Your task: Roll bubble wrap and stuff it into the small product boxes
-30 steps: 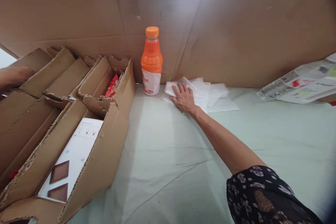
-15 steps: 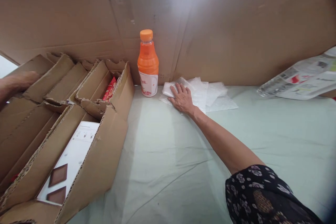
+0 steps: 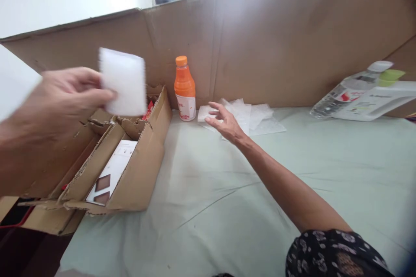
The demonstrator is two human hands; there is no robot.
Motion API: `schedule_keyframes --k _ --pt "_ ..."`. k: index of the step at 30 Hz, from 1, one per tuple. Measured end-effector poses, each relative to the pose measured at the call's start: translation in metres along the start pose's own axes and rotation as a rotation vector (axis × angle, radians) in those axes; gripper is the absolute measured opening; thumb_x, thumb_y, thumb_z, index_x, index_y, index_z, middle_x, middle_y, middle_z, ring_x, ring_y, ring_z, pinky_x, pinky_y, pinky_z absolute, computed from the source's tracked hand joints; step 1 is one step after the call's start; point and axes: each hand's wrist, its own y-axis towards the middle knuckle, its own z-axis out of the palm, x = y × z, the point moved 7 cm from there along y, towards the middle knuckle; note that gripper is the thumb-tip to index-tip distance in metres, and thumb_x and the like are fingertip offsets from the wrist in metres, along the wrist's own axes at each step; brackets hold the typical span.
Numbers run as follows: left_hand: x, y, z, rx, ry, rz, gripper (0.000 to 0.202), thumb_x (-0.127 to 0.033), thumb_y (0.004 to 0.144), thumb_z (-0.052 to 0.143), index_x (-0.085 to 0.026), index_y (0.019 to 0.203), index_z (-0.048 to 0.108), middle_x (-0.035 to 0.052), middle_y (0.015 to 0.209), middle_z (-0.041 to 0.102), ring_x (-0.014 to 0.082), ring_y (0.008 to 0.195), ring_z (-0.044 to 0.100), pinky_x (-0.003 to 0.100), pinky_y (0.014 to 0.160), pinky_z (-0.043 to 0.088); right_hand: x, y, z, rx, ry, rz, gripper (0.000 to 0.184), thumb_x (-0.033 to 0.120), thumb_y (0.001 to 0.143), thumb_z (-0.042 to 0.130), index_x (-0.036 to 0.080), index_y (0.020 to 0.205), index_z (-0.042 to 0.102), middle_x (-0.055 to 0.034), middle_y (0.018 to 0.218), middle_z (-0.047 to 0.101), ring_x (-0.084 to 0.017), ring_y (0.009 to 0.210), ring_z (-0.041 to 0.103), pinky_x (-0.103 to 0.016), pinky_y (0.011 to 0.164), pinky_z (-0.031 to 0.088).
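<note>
My left hand (image 3: 61, 95) is raised close to the camera, pinching a small white rectangular pad (image 3: 122, 81) between thumb and fingers, above the open cardboard box (image 3: 136, 173). My right hand (image 3: 224, 121) reaches forward over a pile of thin white sheets (image 3: 256, 117) at the foot of the cardboard wall, fingers spread and slightly lifted, touching a small white folded piece (image 3: 204, 113). An orange drink bottle (image 3: 184, 88) stands upright just left of that hand.
A tall cardboard wall (image 3: 292, 43) closes the back of the pale green cloth surface (image 3: 227, 207). The box holds a white carton with brown squares (image 3: 110, 173) and a red packet (image 3: 148, 110). Plastic-wrapped bottles (image 3: 364, 93) lie at the right.
My left hand rose from the box's far left edge toward the camera, now holding a white pad. My right hand lifted slightly off the sheets. The view tilted up.
</note>
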Motion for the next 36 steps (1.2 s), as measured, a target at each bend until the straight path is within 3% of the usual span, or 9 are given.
schedule_keyframes --k 4,8,11,13,18,21,26,31,36 --pt "-0.094 -0.026 0.096 0.277 -0.332 0.185 0.021 -0.03 0.077 0.069 -0.016 0.092 0.071 0.0031 0.088 0.073 0.0165 0.076 0.065 0.033 0.074 0.053 0.075 -0.041 0.003 0.075 0.482 -0.169 0.072 0.071 0.083 0.062 0.027 0.139 0.052 -0.0095 0.137 0.063 -0.029 0.12 0.063 -0.048 0.101 0.052" --pt "-0.135 -0.025 0.164 0.304 -0.441 0.211 0.028 -0.019 0.08 0.062 -0.012 0.107 0.066 0.0082 0.098 0.07 0.0184 0.085 0.065 0.038 0.082 0.054 0.084 -0.053 -0.046 -0.324 0.35 -0.264 0.051 0.058 0.082 0.072 0.022 0.118 0.065 -0.0069 0.115 0.071 -0.026 0.107 0.066 -0.045 0.098 0.052" --pt "-0.133 -0.02 0.203 0.155 -0.446 0.139 0.057 -0.015 0.08 0.061 -0.011 0.135 0.05 0.0156 0.13 0.059 0.0255 0.114 0.06 0.044 0.1 0.05 0.068 -0.042 -0.088 -0.62 0.012 -0.381 0.046 0.051 0.09 0.065 0.023 0.126 0.062 -0.0077 0.12 0.069 -0.027 0.116 0.061 -0.048 0.105 0.045" --pt "-0.123 -0.025 0.234 0.107 -0.412 0.108 0.066 -0.011 0.077 0.06 -0.01 0.141 0.045 0.0177 0.141 0.052 0.0282 0.129 0.052 0.044 0.111 0.043 0.05 -0.019 -0.1 -0.666 -0.268 -0.367 0.045 0.045 0.095 0.055 0.022 0.134 0.058 -0.0116 0.131 0.064 -0.031 0.127 0.054 -0.055 0.109 0.039" --pt "-0.057 -0.071 0.311 0.151 -0.358 -0.013 0.065 -0.011 0.07 0.062 -0.009 0.134 0.052 0.0195 0.135 0.055 0.031 0.132 0.051 0.046 0.115 0.041 -0.022 0.029 -0.081 -0.237 -0.753 -0.137 0.045 0.033 0.086 0.065 0.016 0.128 0.064 -0.0193 0.142 0.058 -0.04 0.137 0.045 -0.062 0.109 0.032" --pt "-0.005 -0.107 0.326 0.142 -0.353 -0.053 0.058 -0.009 0.068 0.06 -0.013 0.126 0.059 0.0172 0.132 0.056 0.0305 0.13 0.053 0.048 0.114 0.042 -0.059 0.009 -0.078 -0.151 -0.734 -0.059 0.037 0.029 0.086 0.063 0.02 0.121 0.069 -0.0143 0.137 0.064 -0.036 0.131 0.053 -0.058 0.107 0.037" --pt "0.058 -0.146 0.316 0.086 -0.355 -0.094 0.052 -0.013 0.075 0.056 -0.016 0.127 0.06 0.0168 0.139 0.053 0.0317 0.133 0.05 0.051 0.108 0.047 -0.093 -0.064 -0.079 -0.19 -0.64 -0.017 0.035 0.027 0.086 0.056 0.019 0.118 0.07 -0.0129 0.127 0.07 -0.031 0.121 0.061 -0.051 0.103 0.045" --pt "0.076 -0.175 0.307 0.004 -0.361 -0.105 0.046 -0.014 0.08 0.054 -0.017 0.125 0.062 0.0154 0.14 0.055 0.0294 0.131 0.052 0.04 0.091 0.057 -0.111 -0.121 -0.042 -0.047 -0.678 -0.039 0.035 0.033 0.091 0.052 0.02 0.117 0.071 -0.013 0.128 0.07 -0.031 0.121 0.062 -0.05 0.098 0.048" --pt "0.069 -0.19 0.303 -0.076 -0.3 0.012 0.04 -0.01 0.081 0.051 -0.018 0.117 0.066 0.0144 0.133 0.061 0.0271 0.124 0.058 0.046 0.104 0.051 -0.124 -0.115 -0.026 0.064 -0.798 -0.04 0.041 0.04 0.095 0.047 0.018 0.124 0.067 -0.0159 0.136 0.065 -0.033 0.126 0.059 -0.052 0.099 0.048"
